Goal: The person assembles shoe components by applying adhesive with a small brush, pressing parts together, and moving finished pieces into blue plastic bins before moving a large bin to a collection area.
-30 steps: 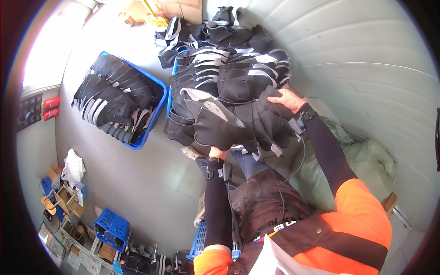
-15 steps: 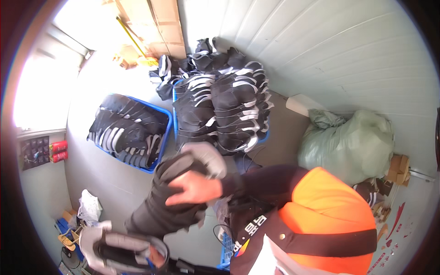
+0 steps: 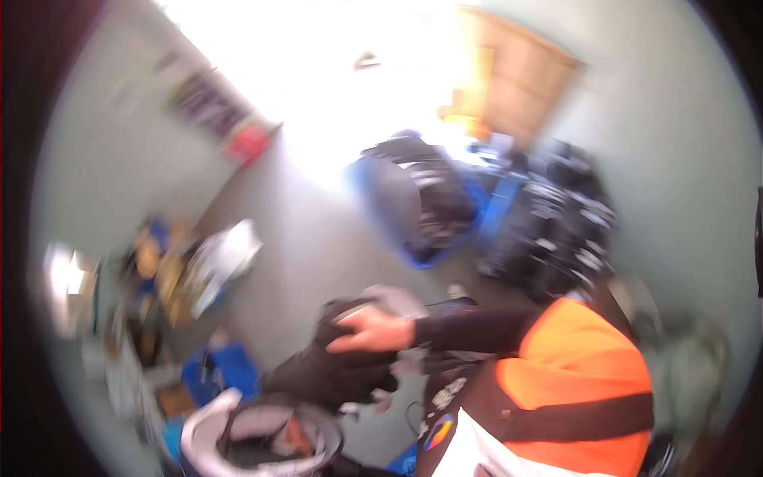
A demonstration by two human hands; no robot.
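Observation:
I carry a long stack of nested black shoe uppers (image 3: 318,374) with pale grey collars, slanting across the front of me. My right hand (image 3: 372,329) is wrapped over the far end of the stack, its fingers on the black fabric. At the near end, part of my left hand (image 3: 297,439) shows inside the grey rim of the last upper and seems to grip it; most of it is hidden. The picture is smeared by motion.
A blue crate (image 3: 421,262) of black uppers stands ahead, with a larger heap of uppers (image 3: 548,230) to its right. On the left are a white plastic bag (image 3: 226,258) and a blue bin (image 3: 222,374). A green sack (image 3: 687,366) lies at the right, and cardboard (image 3: 520,75) leans at the back.
My view has swung left, so the crates now appear further right and more clutter shows at the left. Both hands still carry the stack of uppers.

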